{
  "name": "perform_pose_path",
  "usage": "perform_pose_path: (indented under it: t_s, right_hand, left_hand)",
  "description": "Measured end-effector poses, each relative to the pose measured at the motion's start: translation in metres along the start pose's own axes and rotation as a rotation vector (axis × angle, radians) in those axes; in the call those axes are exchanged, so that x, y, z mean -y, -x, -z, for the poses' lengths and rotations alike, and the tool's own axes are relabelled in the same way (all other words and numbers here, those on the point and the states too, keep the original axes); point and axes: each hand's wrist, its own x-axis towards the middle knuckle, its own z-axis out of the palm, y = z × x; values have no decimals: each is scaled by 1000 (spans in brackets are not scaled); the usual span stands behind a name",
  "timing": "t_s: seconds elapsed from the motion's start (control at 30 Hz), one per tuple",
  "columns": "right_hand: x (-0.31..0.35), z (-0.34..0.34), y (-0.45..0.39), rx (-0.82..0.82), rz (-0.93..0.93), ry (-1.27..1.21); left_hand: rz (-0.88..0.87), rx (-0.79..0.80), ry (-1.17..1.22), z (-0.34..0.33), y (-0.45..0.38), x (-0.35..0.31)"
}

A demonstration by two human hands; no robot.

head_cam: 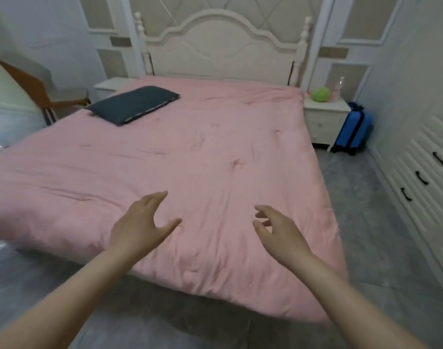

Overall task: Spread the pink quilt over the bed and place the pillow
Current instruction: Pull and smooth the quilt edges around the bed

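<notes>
Left hand: the left hand (139, 222) is held out above the foot end of the bed with fingers straight and spread; nothing is gripped. Contact with the cloth cannot be told.
Right hand: the right hand (278, 230) is held out beside it, fingers loosely parted and a little bent, with nothing held.
Quilt: the pink quilt (190, 152) is laid across the whole mattress, from the headboard (223, 46) to the near corner, where it hangs over the edge. Shallow creases are seen near the hands and along the left side.
Pillow: the dark pillow (134, 104) is lying on the quilt near the head end, toward the left edge and set askew to the headboard.
Surroundings: a bedside cabinet (323, 122) and a blue suitcase (354, 129) are seen on the right, a chair (49, 89) on the left.
Stage: both steps are judged nearly done; only smoothing seems left.
Risk: if the near edge were tugged hard, the quilt could be dragged off square and the pillow shifted further askew.
</notes>
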Motion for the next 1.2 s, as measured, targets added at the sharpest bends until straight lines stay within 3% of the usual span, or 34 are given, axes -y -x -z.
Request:
perform_pose_path:
  t_s: [0.27, 0.57, 0.9, 1.2]
  right_hand:
    - [212, 100, 20, -68, 292, -70]
    - [402, 62, -16, -53, 473, -107]
    - [559, -70, -82, -25, 541, -204]
    - [620, -183, -225, 104, 556, -97]
  left_hand:
    - [75, -288, -18, 221, 20, -8]
    - [224, -474, -18, 389, 43, 96]
    - [348, -491, 31, 474, 7, 274]
    - [442, -468, 15, 452, -85, 421]
